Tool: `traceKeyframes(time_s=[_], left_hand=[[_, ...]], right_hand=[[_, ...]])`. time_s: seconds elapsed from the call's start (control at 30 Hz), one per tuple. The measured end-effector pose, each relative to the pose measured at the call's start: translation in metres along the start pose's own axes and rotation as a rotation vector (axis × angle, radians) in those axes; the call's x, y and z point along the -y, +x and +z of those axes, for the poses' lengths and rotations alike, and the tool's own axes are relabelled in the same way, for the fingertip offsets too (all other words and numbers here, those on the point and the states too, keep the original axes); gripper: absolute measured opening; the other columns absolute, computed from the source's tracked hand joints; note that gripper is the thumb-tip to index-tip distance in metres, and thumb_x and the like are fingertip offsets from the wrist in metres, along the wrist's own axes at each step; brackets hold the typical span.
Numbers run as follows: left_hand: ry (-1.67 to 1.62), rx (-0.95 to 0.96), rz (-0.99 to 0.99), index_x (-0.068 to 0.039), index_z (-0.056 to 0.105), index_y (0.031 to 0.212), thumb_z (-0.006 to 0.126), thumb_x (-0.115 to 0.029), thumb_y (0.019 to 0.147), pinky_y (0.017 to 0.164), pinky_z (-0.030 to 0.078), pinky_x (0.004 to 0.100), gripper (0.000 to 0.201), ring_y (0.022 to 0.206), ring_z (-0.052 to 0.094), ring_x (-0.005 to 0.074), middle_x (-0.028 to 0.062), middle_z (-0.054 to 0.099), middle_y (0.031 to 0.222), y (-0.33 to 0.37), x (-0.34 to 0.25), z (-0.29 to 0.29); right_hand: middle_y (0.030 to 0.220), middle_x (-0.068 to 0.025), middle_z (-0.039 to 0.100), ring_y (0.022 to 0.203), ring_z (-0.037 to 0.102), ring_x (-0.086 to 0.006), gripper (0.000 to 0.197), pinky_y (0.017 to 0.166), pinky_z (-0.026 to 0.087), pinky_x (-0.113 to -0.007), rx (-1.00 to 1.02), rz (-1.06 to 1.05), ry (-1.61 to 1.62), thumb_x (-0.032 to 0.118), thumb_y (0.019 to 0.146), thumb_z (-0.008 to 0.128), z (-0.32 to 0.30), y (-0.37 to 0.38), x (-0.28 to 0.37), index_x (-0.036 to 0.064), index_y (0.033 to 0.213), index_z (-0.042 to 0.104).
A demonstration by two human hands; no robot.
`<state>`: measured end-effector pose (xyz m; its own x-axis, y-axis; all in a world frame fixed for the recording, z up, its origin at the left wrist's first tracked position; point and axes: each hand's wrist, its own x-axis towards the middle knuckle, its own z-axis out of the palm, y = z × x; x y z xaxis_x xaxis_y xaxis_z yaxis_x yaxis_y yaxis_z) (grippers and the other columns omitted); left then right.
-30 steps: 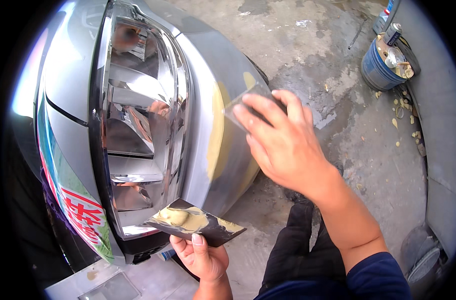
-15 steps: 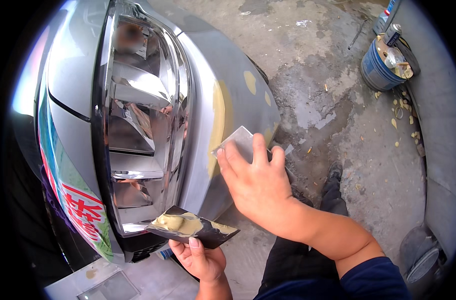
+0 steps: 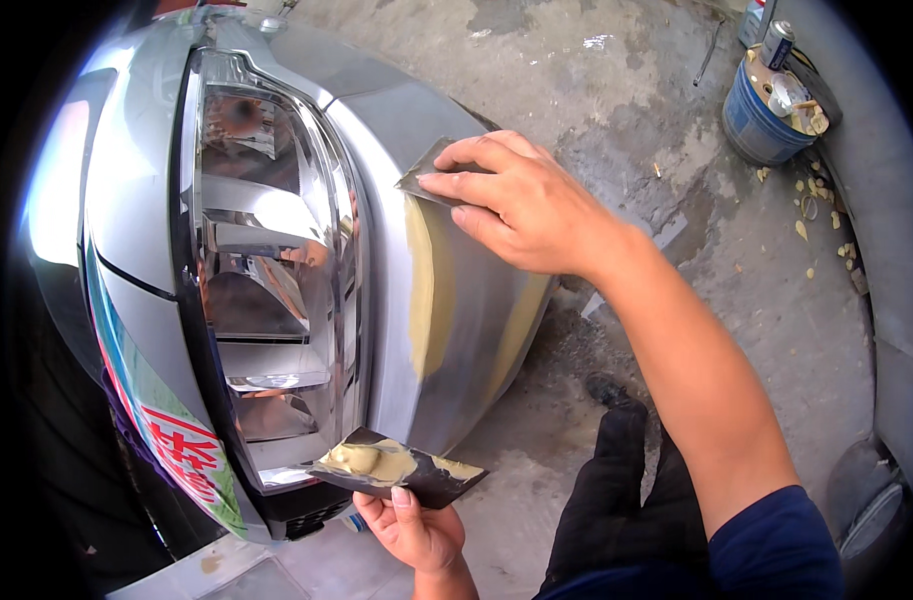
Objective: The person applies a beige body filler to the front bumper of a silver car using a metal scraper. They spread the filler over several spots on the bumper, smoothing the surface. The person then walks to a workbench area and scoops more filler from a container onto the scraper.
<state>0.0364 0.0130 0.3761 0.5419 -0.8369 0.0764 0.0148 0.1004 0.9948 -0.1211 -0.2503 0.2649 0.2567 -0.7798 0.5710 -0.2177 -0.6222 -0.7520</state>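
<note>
My left hand (image 3: 421, 535) pinches the lower edge of a dark flat plate (image 3: 436, 488) between thumb and fingers. A mound of yellowish putty (image 3: 366, 460) sits on that plate, with more smeared toward its right corner. With the fingers of my right hand (image 3: 546, 215) I press a thin grey spreader (image 3: 421, 178) onto the silver car panel (image 3: 391, 290). The spreader is at the upper end of a long putty strip (image 3: 433, 300). A second putty patch (image 3: 516, 335) runs along the panel's right edge. Left of the panel is the car's large headlight (image 3: 266, 290).
A blue bucket (image 3: 761, 125) stands at the far right, with a spray can (image 3: 776, 45) and putty scraps on top. Dried scraps lie on the concrete floor (image 3: 676, 340) beside it. My shoe (image 3: 606, 388) is near the panel. A colourful sticker (image 3: 166, 420) covers the car's left side.
My right hand and the spreader have moved up the panel, from the strip's lower part to its top end. My left hand and the plate have shifted slightly right and down in view.
</note>
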Motion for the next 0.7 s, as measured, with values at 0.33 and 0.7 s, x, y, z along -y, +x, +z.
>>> traceKeyframes(time_s=[0.33, 0.7], left_hand=[[0.037, 0.034, 0.016, -0.001, 0.041, 0.132, 0.049, -0.002, 0.095, 0.103, 0.043, 0.0399, 0.038, 0.114, 0.057, 0.0224, 0.0134, 0.058, 0.125, 0.005, 0.003, -0.003], [0.024, 0.031, -0.029, -0.001, 0.041, 0.132, 0.049, -0.002, 0.095, 0.104, 0.042, 0.0404, 0.038, 0.115, 0.056, 0.023, 0.0139, 0.057, 0.126, 0.009, 0.003, -0.007]], right_hand=[[0.12, -0.0067, 0.058, 0.113, 0.049, -0.0353, 0.038, 0.094, 0.041, -0.046, 0.04, 0.121, 0.032, 0.009, 0.078, 0.068, 0.009, -0.056, 0.05, 0.0106, 0.116, 0.066], [0.123, -0.0087, 0.054, 0.116, 0.048, -0.0364, 0.038, 0.089, 0.042, -0.048, 0.054, 0.278, 0.153, 0.013, 0.08, 0.069, 0.033, -0.11, 0.123, 0.0092, 0.118, 0.066]])
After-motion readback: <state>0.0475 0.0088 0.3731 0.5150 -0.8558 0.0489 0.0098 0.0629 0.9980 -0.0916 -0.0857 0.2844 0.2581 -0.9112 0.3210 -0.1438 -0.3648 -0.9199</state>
